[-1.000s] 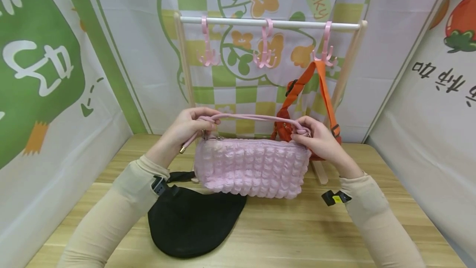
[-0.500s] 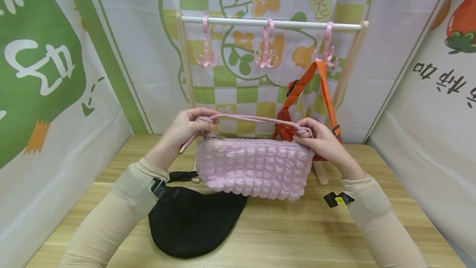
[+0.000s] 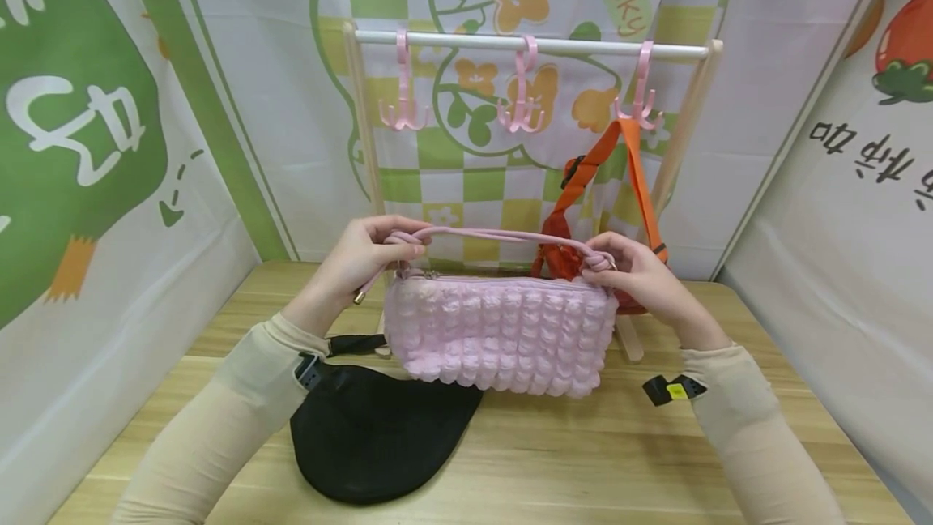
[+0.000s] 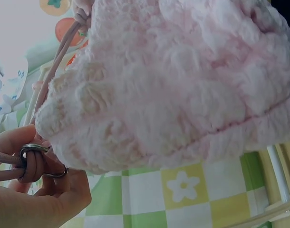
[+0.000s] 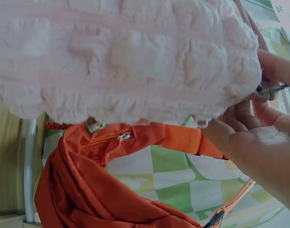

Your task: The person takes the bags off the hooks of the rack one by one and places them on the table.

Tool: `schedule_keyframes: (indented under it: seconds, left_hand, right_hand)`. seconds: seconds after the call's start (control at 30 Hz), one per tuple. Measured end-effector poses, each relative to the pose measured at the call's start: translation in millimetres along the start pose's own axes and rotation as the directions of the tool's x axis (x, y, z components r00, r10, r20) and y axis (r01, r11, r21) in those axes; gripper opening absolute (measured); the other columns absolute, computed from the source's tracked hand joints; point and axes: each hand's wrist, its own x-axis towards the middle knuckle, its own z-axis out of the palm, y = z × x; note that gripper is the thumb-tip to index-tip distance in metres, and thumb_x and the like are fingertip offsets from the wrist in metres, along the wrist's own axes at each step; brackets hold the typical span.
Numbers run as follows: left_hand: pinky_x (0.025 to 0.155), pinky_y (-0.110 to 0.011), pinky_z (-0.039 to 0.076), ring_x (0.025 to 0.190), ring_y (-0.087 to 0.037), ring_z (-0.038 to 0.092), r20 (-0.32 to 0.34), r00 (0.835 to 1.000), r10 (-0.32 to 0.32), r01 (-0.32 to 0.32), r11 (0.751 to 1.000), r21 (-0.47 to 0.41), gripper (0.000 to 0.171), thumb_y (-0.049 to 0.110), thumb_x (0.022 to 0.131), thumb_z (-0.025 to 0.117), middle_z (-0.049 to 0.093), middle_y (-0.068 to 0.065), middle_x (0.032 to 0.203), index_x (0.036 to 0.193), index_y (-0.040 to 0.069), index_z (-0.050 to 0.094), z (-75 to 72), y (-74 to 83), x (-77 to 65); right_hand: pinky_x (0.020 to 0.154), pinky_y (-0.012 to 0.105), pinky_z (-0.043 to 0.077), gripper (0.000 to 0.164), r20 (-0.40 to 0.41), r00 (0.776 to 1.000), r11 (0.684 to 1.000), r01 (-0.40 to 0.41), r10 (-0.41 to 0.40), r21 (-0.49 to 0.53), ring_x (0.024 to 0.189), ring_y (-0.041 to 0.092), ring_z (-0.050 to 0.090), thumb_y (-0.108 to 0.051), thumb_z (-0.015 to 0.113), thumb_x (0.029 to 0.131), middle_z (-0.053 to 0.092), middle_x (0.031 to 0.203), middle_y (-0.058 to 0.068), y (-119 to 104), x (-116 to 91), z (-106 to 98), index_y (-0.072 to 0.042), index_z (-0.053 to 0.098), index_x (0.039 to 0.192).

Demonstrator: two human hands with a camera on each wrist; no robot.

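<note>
The left hand [image 3: 355, 264] and right hand [image 3: 643, 278] gripped the pink bag [image 3: 503, 335] by its knotted strap [image 3: 496, 234], as it partly hid the orange bag [image 3: 560, 258] and black bag [image 3: 379, 440].

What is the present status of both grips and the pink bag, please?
Left grip, right grip holding opposite ends of strap. Pink bag upright, held before rack. Orange bag occupies rightmost hook; black bag lies on table.
</note>
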Motion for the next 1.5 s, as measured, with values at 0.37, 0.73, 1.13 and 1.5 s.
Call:
schedule_keyframes:
  seconds: [0.37, 0.73, 1.13, 1.5]
  left_hand:
    - [0.058, -0.026, 0.055, 0.062, -0.009, 0.063, 0.007, 1.000, 0.027, -0.028, 0.999, 0.034, 0.035, 0.001, 0.083, 0.069, 0.073, 0.004, 0.080, 0.117, -0.007, 0.063, 1.8, -4.8, -1.8]
    - [0.059, -0.032, 0.058, 0.066, -0.012, 0.065, 0.022, 0.999, -0.025, 0.025, 1.000, 0.010, 0.037, -0.001, 0.082, 0.068, 0.072, -0.002, 0.081, 0.118, -0.008, 0.062, 6.6, -10.1, -4.2]
    - [0.067, -0.037, 0.059, 0.072, -0.015, 0.066, 0.058, 0.991, -0.118, 0.119, 0.993, -0.023, 0.040, -0.001, 0.084, 0.066, 0.070, 0.001, 0.081, 0.122, -0.009, 0.058, 13.3, -17.9, -9.4]
    - [0.070, -0.041, 0.059, 0.074, -0.018, 0.067, 0.082, 0.986, -0.142, 0.141, 0.990, 0.022, 0.041, 0.005, 0.083, 0.069, 0.070, 0.001, 0.084, 0.122, -0.005, 0.060, 18.2, -19.2, -14.3]
  right_hand:
    - [0.060, 0.022, 0.047, 0.033, -0.014, 1.000, 0.996, -0.020, 0.019, -0.088, 0.076, 0.007, 0.049, -0.015, 0.066, 0.089, 0.053, 0.089, 0.001, 3, -5, -6, -0.003, 0.052, 0.116]
    - [0.058, 0.024, 0.051, 0.040, -0.021, 0.997, 0.990, -0.075, 0.073, -0.116, 0.074, 0.006, 0.056, -0.017, 0.069, 0.087, 0.061, 0.091, 0.001, 7, -12, -11, 0.000, 0.051, 0.119]
    - [0.057, 0.022, 0.050, 0.032, -0.004, 0.982, 0.981, -0.189, 0.190, 0.043, 0.073, 0.007, 0.058, -0.011, 0.067, 0.088, 0.063, 0.092, -0.002, 13, -22, -10, -0.004, 0.054, 0.116]
    - [0.057, 0.021, 0.048, 0.029, 0.046, 0.978, 0.976, -0.207, 0.204, 0.071, 0.075, 0.006, 0.058, -0.009, 0.065, 0.089, 0.062, 0.093, -0.003, 14, -33, -13, -0.004, 0.053, 0.115]
